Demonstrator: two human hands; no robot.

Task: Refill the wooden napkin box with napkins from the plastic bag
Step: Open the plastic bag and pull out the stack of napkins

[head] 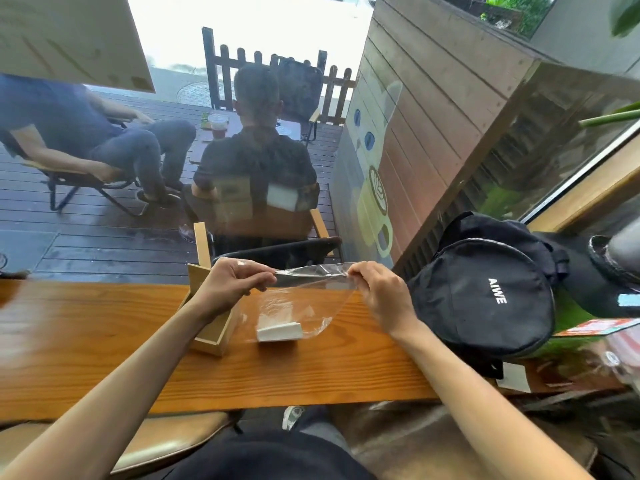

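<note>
A clear plastic bag (304, 303) hangs over the wooden counter (104, 341), its bottom resting on the wood. A small white stack of napkins (280, 331) lies inside it at the bottom. My left hand (235, 280) pinches the bag's top edge on the left, and my right hand (377, 289) pinches the same edge on the right, holding the mouth taut between them. The light wooden napkin box (211, 336) stands just left of the bag, partly hidden behind my left wrist. Its inside is not visible.
A black round bag marked AIWE (485, 299) sits on the counter at the right, close to my right hand. A window pane runs along the counter's far edge; beyond it two people sit on a wooden deck. A brown stool (166, 441) is below left.
</note>
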